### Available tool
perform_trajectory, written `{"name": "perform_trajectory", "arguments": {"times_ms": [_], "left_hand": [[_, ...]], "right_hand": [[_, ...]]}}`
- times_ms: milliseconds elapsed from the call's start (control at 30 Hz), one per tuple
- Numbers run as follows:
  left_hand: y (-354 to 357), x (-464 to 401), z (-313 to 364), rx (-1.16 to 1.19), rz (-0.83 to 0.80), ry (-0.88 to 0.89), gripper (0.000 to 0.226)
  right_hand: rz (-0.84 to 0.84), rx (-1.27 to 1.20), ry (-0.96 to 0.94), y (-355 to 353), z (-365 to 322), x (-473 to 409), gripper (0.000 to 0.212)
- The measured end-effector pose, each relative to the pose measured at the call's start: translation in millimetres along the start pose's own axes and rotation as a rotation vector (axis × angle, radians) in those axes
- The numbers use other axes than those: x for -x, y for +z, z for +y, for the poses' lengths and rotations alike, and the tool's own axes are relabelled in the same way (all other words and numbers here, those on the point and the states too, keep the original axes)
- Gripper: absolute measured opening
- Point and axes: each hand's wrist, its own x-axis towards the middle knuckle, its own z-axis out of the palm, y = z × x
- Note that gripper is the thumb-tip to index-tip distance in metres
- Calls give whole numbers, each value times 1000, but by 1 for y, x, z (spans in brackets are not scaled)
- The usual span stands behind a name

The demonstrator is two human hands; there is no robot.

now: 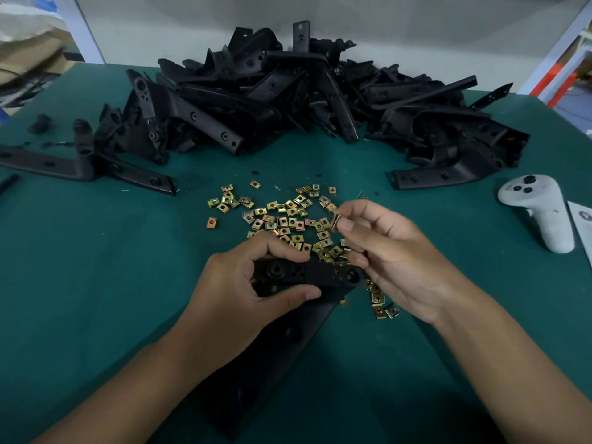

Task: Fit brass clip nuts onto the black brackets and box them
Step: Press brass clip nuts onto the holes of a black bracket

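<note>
**Hands fitting a brass clip nut at a green-topped workbench**

While a dark green felt-like table surface (pixel 96 267) is filling most of the view, two bare hands are working near its front edge. The left hand (pixel 237 280) is gripping a long black plastic bracket with round holes (pixel 323 274), fingers curled over its top end and thumb underneath; the bracket's longer arm is running down toward the viewer, between the forearms. The right hand (pixel 387 251) is pinching a small folded brass clip nut (pixel 335 221) between thumb and forefinger, holding it just above the bracket's right end.

A loose scatter of square brass clip nuts (pixel 282 219) is lying on the cloth just behind both hands. Farther back, a large heap of black brackets (pixel 288 97) is spreading across the table's width, with a few single brackets (pixel 89 165) lying apart at the left.

A white handheld controller with buttons (pixel 538 209) is resting at the right edge. Behind the table, a pale grey wall (pixel 176 24) is closing off the room, and white shelving uprights (pixel 557 49) are standing at the far right.
</note>
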Motion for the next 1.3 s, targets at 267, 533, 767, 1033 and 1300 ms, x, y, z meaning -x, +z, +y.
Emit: {"name": "perform_trajectory", "arguments": {"times_ms": [267,533,767,1033,1300], "left_hand": [[0,-1,1,19,53,42,27],[0,-1,2,-45,75,91,27],[-2,-1,1,-62,115,47,29],[-3,0,0,0,102,-38,33],[-7,-4,0,62,56,-67,32]], "right_hand": [[-68,166,-43,-1,4,4,10],[-74,227,-68,-5,3,4,12],[-72,280,-102,-8,4,6,18],[-37,498,-281,-7,0,11,23],[-38,455,-343,-3,1,12,23]]}}
